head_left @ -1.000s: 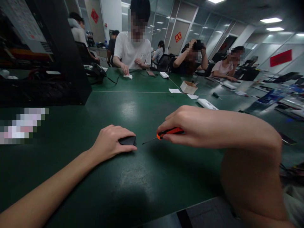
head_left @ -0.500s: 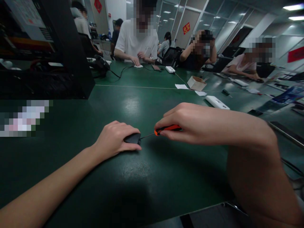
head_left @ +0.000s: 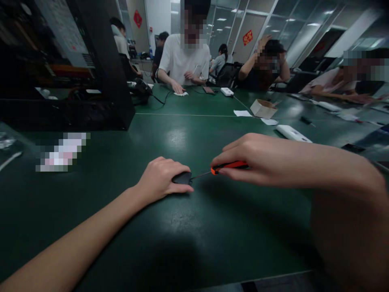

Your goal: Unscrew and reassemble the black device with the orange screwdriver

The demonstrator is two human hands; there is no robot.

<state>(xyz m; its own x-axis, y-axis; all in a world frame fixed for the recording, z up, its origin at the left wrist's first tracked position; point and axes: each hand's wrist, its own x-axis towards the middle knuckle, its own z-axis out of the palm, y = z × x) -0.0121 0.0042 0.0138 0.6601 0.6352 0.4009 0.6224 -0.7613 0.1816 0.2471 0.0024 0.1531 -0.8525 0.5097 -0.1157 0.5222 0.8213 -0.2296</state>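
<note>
Fingers and thumb of my left hand (head_left: 164, 176) are closed around a dark grey mouse-shaped object (head_left: 182, 178), steadying it low over the green table. Its left part is hidden under my palm. From the right, my right hand (head_left: 240, 158) grips a screwdriver (head_left: 231, 166) by its orange and black handle. The thin metal shaft points left, and its tip meets the right end of the grey object, where small dark details are too fine to make out.
A black open-framed case (head_left: 106, 81) stands at left, with a blurred-out card (head_left: 65, 153) before it. A white power strip (head_left: 293, 133), a small cardboard box (head_left: 263, 108) and paper slips (head_left: 242, 113) lie beyond my right hand. Several people sit around the green table (head_left: 170, 243).
The whole view has shifted, so the table, case and hands appear farther right. My hands keep the same grips, and the screwdriver tip remains at the object's right end.
</note>
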